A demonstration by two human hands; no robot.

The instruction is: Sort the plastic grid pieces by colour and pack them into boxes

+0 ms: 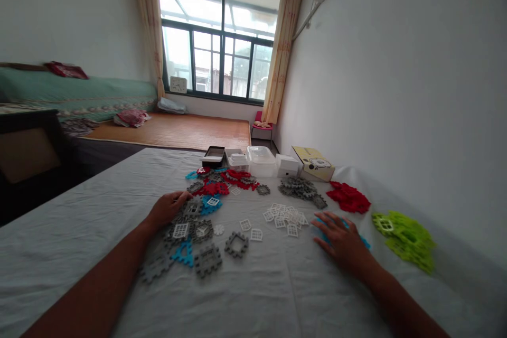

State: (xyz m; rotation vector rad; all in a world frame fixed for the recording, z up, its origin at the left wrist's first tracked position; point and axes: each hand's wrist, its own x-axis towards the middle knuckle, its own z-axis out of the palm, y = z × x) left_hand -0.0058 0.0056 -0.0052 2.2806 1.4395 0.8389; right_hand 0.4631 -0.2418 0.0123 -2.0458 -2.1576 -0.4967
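- Left hand (166, 210) is resting loosely curled on the grey tile heap (190, 222), gripping nothing visible.
- Right hand (341, 240) is lying flat, fingers spread, covering blue tiles (365, 243).

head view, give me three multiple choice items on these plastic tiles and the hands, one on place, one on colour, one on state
1. Where does the pile of lime green tiles lie?
A. at the right, near the wall
B. under the left hand
C. inside the clear box

2. What colour are the tiles under the right hand?
A. yellow
B. blue
C. black

3. How is the left hand placed?
A. raised in the air
B. resting on the mixed grey and blue tiles
C. gripping a cup

Answers:
1 A, the green pile lies past the right hand by the white wall.
2 B, blue edges show beside the fingers.
3 B, the hand lies on the pile, its grip unclear.
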